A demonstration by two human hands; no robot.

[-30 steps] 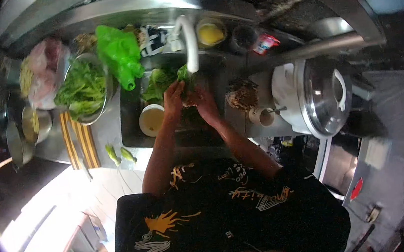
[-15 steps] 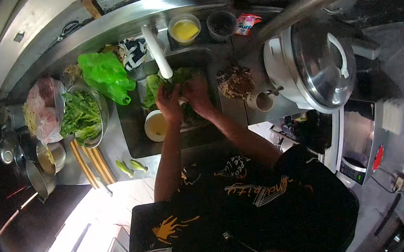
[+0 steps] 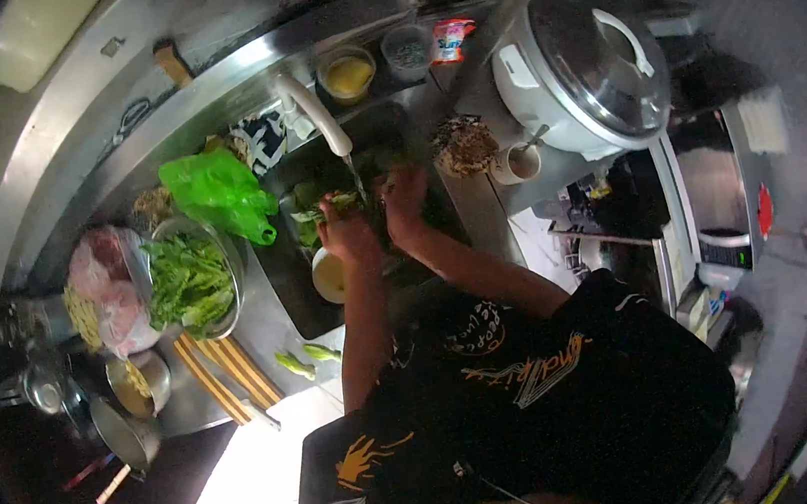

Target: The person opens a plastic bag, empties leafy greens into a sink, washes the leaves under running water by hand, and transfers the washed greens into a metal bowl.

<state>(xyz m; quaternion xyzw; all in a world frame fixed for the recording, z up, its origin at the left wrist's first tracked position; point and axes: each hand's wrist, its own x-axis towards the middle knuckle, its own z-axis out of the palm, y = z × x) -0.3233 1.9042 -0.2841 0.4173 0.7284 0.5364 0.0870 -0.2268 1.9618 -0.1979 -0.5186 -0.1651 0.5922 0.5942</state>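
My left hand [image 3: 348,236] is over the dark sink [image 3: 293,296], its fingers closed on a green leaf [image 3: 342,202]. Right of it, under the faucet [image 3: 314,117], is my right hand [image 3: 405,203]; its fingers are dim and blurred, so what they hold cannot be made out. Water runs from the spout between the two hands. More leafy greens [image 3: 308,231] lie in the sink beyond my left hand. A bowl with yellowish liquid [image 3: 328,276] stands in the sink, partly hidden by my left forearm.
Left of the sink are a green bag [image 3: 215,194], a bowl of lettuce [image 3: 188,283], bagged meat [image 3: 116,287], a striped board [image 3: 227,374] and two green pods [image 3: 294,364]. To the right stand a cup [image 3: 517,163] and a large white cooker [image 3: 583,69].
The view has turned and shifted. My hands have moved apart, with the leaf now in my left hand. Running water now shows below the spout.
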